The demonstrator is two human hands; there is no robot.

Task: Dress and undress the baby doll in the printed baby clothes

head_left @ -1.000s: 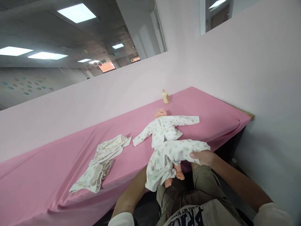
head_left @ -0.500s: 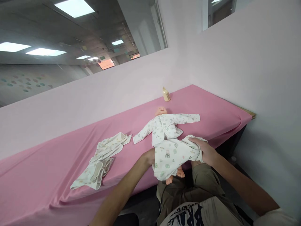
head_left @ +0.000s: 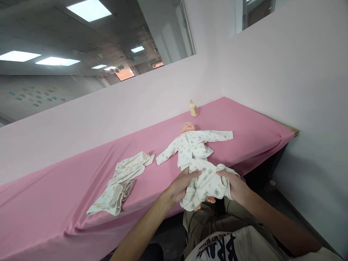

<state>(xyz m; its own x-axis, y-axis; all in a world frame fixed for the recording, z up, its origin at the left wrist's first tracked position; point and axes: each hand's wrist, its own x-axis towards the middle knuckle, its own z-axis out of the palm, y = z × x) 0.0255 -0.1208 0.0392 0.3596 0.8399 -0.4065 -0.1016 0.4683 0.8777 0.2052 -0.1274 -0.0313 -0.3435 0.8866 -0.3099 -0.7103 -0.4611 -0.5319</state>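
Observation:
A baby doll (head_left: pixel 188 127) lies on its back in a white printed long-sleeved top (head_left: pixel 187 145), its sleeves spread wide. Over its lower body are white baby pants (head_left: pixel 208 181) with a small animal print, bunched between my hands. My left hand (head_left: pixel 182 184) grips the pants on their left side, thumb on top of the cloth. On the right side, my right hand (head_left: pixel 235 185) pinches the edge of the cloth with its thumb on top. The doll's feet (head_left: pixel 210 199) peek out below the fabric, near the table's front edge.
A pink cloth (head_left: pixel 89 174) covers the table. Folded baby clothes (head_left: pixel 123 181) lie on it to the left. A small cream-coloured bottle (head_left: pixel 194 108) stands behind the doll's head, by the wall (head_left: pixel 152 105). My lap is just below the front edge.
My left hand has come from beside the pants to over them, its thumb now on the cloth. The pants are more bunched, and my right hand's thumb has shifted inward.

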